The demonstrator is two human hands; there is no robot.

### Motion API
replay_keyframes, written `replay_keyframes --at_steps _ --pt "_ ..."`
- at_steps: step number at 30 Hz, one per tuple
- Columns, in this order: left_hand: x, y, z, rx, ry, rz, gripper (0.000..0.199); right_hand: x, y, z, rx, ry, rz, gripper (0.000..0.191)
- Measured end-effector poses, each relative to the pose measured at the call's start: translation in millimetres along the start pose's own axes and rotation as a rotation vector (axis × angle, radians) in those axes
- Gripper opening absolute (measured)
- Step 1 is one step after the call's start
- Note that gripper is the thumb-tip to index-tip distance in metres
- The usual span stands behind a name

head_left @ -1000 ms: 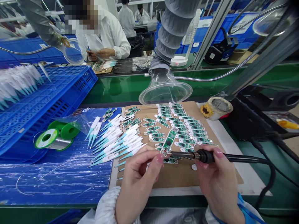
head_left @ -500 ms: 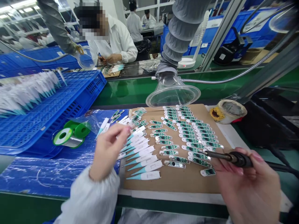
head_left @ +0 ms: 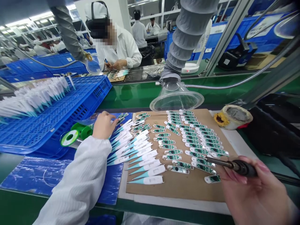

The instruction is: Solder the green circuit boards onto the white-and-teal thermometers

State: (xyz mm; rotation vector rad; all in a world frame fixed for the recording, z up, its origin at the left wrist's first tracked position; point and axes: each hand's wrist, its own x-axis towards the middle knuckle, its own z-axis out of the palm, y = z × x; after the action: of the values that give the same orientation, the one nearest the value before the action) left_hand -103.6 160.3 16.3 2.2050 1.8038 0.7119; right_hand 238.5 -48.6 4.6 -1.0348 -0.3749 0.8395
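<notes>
My right hand (head_left: 255, 187) grips a soldering iron (head_left: 241, 167) with a dark handle, its metal tip pointing left over rows of green circuit boards with white ends (head_left: 201, 161). On the far part of the blue mat (head_left: 105, 184), my left hand (head_left: 104, 125) has its fingers curled beside a few small boards (head_left: 122, 117). Whatever its fingertips hold, if anything, is hidden. White-and-teal digital thermometers (head_left: 150, 171) lie in an overlapping row to the right of my left forearm. Loose boards (head_left: 168, 147) lie between them and the ordered rows on the brown cardboard (head_left: 164, 189).
A green spool of solder wire (head_left: 69, 138) stands by my left forearm. Blue crates (head_left: 77, 103) at left carry many thermometers (head_left: 42, 93). A clear extraction funnel (head_left: 177, 98) hangs over the boards' far end. At right is a round holder (head_left: 234, 117). Across the bench a person (head_left: 124, 47) works.
My left hand has moved left and away from me, from above the thermometers to the far blue mat. My right hand keeps the soldering iron in nearly the same place. The view has shifted slightly.
</notes>
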Motion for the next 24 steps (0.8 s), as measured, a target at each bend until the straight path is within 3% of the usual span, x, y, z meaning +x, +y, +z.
replay_keyframes --at_steps 2,4,7,9,14,24 --pt "-15 21 -3.0 0.017 0.006 0.102 0.018 0 1 2 -0.018 0.001 -0.012 0.018" --pt "-33 47 -0.3 -0.001 -0.082 0.233 0.018 -1 3 4 -0.024 -0.01 -0.033 0.021" --pt "-57 82 15.6 -0.041 -0.241 0.391 0.015 -2 7 5 -0.04 -0.035 -0.06 0.026" --pt "-66 96 28.8 -0.036 -0.28 0.43 0.015 -3 8 5 -0.061 -0.042 -0.074 0.03" --pt "-65 106 48.0 0.003 -0.283 0.425 0.016 -8 4 8 -0.082 -0.018 -0.108 0.036" --pt "-65 109 55.9 -0.042 -0.229 0.425 0.007 -6 9 6 -0.106 -0.065 -0.153 0.033"
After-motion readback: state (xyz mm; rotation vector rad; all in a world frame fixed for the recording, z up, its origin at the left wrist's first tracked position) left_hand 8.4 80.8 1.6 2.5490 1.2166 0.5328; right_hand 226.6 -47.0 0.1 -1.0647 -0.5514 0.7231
